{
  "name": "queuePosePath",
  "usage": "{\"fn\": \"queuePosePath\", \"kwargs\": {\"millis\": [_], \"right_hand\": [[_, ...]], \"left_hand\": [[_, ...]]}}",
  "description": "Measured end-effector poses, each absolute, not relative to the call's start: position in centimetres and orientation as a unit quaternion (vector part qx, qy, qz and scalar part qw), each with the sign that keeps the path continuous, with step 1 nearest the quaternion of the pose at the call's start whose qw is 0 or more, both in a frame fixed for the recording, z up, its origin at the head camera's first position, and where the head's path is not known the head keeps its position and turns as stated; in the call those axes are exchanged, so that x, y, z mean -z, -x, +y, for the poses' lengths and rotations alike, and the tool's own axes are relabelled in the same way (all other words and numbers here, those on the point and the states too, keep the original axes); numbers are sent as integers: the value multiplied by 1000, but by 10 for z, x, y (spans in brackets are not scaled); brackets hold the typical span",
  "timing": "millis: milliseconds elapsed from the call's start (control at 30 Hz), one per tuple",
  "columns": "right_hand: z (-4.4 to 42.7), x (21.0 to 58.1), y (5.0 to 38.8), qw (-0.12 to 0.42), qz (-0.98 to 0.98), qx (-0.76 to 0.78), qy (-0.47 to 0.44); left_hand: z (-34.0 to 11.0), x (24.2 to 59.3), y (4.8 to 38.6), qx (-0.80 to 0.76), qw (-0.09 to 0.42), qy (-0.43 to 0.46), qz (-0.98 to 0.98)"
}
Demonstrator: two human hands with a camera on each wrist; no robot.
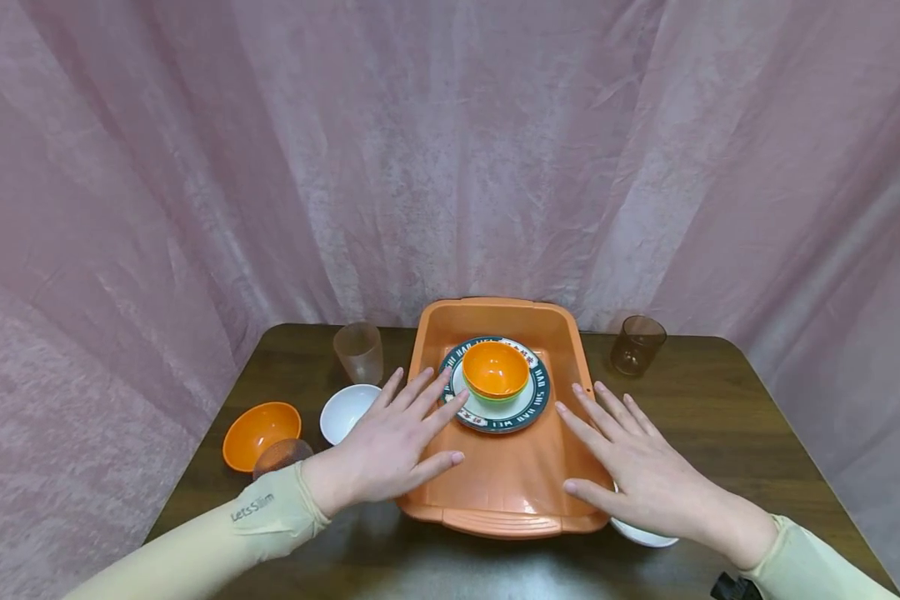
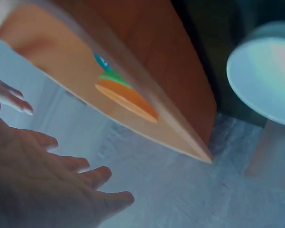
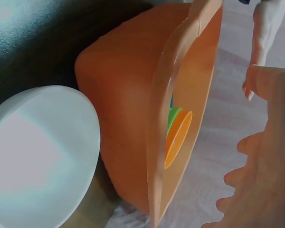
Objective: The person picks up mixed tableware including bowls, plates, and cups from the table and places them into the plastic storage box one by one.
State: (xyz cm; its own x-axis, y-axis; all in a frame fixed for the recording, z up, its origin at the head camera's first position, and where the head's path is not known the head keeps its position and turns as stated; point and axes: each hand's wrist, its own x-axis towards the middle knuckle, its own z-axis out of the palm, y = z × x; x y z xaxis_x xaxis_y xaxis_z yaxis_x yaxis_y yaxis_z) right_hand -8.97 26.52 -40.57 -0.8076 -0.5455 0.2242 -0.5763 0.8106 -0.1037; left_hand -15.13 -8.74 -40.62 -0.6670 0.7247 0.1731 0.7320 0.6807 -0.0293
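Note:
In the head view an orange basin (image 1: 510,475) stands mid-table. Toward its far end lies a plate with a dark green rim (image 1: 537,398), bearing a green bowl (image 1: 501,399) with an orange bowl (image 1: 495,369) nested in it. My left hand (image 1: 390,446) hovers palm down over the basin's left edge, fingers spread and holding nothing. Over the right edge my right hand (image 1: 645,471) is likewise spread and holds nothing. Each wrist view shows its hand, left (image 2: 52,175) and right (image 3: 261,166), above the basin's rim, apart from it.
Left of the basin are a white bowl (image 1: 345,412), a clear cup (image 1: 361,354), another orange bowl (image 1: 258,429) and a brownish cup (image 1: 281,455) partly behind my left forearm. To the right stand a dark glass (image 1: 637,346) and a white bowl (image 1: 645,536), partly under my right hand. A pink curtain (image 1: 450,167) hangs behind.

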Motion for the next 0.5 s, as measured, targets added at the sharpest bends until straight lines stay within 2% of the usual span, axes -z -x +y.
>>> {"fn": "queuePosePath", "kwargs": {"millis": [100, 233, 333, 500], "right_hand": [[268, 407, 88, 105, -944, -83, -301], [270, 409, 85, 113, -943, -82, -302], [270, 411, 84, 116, -942, -82, -305], [269, 414, 84, 116, -941, -81, -308]], "left_hand": [[-91, 413, 138, 22, 88, 409, -908], [-95, 421, 127, 13, 63, 414, -908], [-96, 424, 122, 13, 42, 410, -911], [-97, 427, 120, 17, 43, 408, -912]]}}
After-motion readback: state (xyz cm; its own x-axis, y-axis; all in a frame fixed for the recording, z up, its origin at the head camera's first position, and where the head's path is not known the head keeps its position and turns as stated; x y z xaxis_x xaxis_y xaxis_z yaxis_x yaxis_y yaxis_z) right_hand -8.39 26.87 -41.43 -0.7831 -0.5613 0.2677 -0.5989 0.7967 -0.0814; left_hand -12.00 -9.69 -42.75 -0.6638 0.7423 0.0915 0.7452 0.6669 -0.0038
